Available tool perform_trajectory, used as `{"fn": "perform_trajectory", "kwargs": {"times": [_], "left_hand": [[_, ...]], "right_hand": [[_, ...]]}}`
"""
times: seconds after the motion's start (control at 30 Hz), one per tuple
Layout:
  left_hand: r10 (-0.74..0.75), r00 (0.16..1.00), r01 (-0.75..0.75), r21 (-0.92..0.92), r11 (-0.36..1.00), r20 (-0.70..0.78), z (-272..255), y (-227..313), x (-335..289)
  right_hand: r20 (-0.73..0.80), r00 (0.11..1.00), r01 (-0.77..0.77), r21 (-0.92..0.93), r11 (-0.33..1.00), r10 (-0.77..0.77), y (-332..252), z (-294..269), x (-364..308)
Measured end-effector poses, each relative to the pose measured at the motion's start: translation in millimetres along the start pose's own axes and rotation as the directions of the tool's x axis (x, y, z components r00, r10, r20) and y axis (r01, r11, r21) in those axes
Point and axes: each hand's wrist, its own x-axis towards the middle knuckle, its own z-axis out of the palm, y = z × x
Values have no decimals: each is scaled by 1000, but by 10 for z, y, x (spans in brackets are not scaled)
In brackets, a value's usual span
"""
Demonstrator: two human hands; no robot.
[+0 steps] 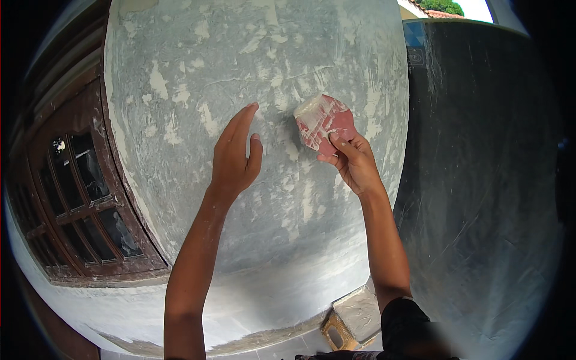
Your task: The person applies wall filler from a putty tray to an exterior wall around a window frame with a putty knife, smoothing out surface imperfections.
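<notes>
My left hand lies flat against a grey plastered wall, fingers together and pointing up, holding nothing. My right hand grips a red sanding pad smeared with white filler and presses it onto the wall just right of the left hand. White putty patches are scattered over the wall around both hands.
A brown wooden window frame with small glass panes sits at the left. A darker grey wall face turns the corner at the right. Below, near my right elbow, a plaster-covered block and a yellowish tool lie on the floor.
</notes>
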Motion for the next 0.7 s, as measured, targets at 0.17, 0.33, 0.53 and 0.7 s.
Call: {"fn": "perform_trajectory", "kwargs": {"times": [0.17,0.33,0.53,0.7], "left_hand": [[74,995,-67,94,993,-70,-49,-263,572],[139,977,-103,212,972,-161,-81,-434,1224],[200,952,-123,309,943,-230,-162,-678,1823],[265,935,-141,438,888,-237,-349,-1021,2106]], "right_hand": [[56,992,118,-100,988,-113,-369,119,728],[124,972,215,-112,970,-201,-643,200,1419],[134,927,374,-217,902,-352,-881,431,2001],[174,812,576,-394,716,-557,-1135,744,2613]]}}
